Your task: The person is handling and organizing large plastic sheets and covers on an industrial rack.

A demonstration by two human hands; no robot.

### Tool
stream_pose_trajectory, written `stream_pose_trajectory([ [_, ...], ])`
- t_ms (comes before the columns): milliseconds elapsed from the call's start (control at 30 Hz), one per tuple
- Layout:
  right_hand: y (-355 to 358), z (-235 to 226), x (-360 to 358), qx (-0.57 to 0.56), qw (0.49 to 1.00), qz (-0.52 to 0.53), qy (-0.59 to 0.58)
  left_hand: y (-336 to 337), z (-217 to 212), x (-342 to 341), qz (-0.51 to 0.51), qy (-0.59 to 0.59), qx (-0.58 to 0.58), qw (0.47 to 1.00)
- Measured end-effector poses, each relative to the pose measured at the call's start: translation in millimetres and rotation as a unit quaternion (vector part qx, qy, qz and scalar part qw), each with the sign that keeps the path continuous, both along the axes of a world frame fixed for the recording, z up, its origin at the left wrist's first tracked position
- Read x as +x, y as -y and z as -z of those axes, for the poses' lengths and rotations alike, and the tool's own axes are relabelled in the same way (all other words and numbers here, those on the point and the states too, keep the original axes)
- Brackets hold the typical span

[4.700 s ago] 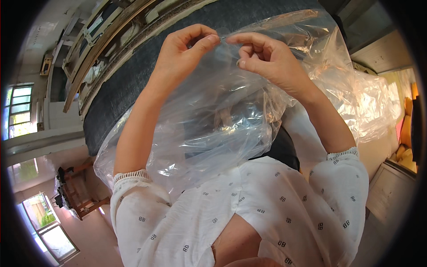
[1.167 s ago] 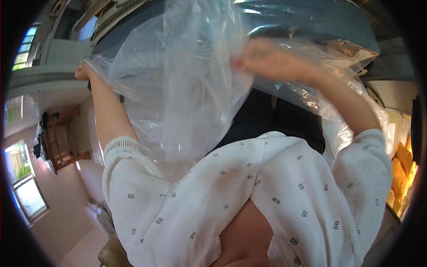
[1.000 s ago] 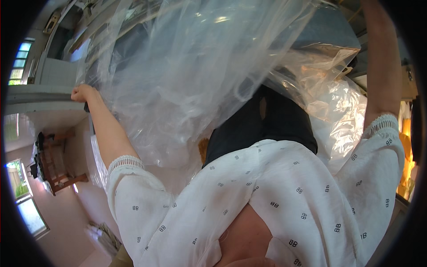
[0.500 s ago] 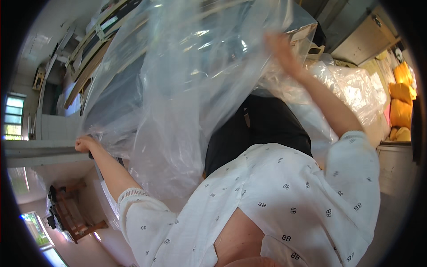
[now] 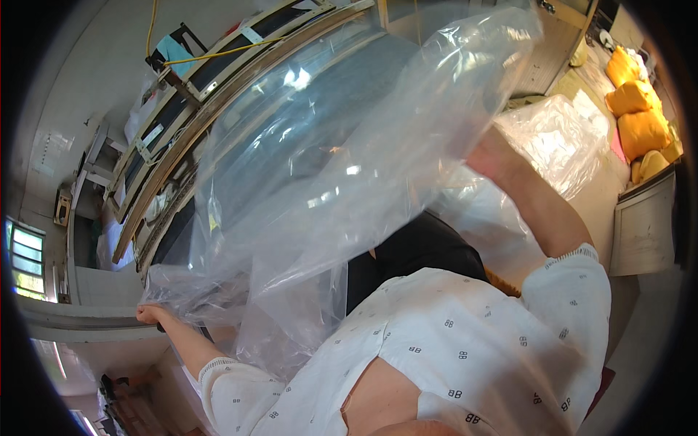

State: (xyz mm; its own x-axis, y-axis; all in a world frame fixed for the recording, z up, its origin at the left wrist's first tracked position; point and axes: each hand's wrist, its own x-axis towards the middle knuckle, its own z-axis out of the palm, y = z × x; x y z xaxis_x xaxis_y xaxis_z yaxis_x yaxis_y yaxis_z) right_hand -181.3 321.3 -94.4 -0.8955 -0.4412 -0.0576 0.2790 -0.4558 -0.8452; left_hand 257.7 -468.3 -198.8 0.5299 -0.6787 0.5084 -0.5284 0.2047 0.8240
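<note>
Left hand (image 5: 151, 314) is clenched on the lower edge of one big clear plastic bag (image 5: 342, 167), down by the near-left corner of the dark grey mattress (image 5: 349, 94); right hand (image 5: 488, 156) is up high and mostly behind the film, pretty sure it's gripping the bag's other end, though the fingers are blurred through the plastic; so the single bag is stretched between both hands and billowing over the mattress, puffed up with air. Further out: a second crumpled clear bag (image 5: 556, 142) lies just past the right arm on the floor side; three orange cushions (image 5: 640, 102) are piled at the far right; one yellow cable (image 5: 218, 52) runs along the wooden frame (image 5: 182, 145) behind the mattress.
</note>
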Motion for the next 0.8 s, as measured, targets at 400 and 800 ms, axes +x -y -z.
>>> stream_pose_trajectory([
  [400,-130,-179,-203,0.684,0.190,0.491,-0.505,-32,-19,55,0.012,0.287,-0.005,0.958],
  [800,20,30,-177,0.494,0.599,-0.002,-0.630,-78,-51,136,-0.125,0.409,0.243,0.871],
])
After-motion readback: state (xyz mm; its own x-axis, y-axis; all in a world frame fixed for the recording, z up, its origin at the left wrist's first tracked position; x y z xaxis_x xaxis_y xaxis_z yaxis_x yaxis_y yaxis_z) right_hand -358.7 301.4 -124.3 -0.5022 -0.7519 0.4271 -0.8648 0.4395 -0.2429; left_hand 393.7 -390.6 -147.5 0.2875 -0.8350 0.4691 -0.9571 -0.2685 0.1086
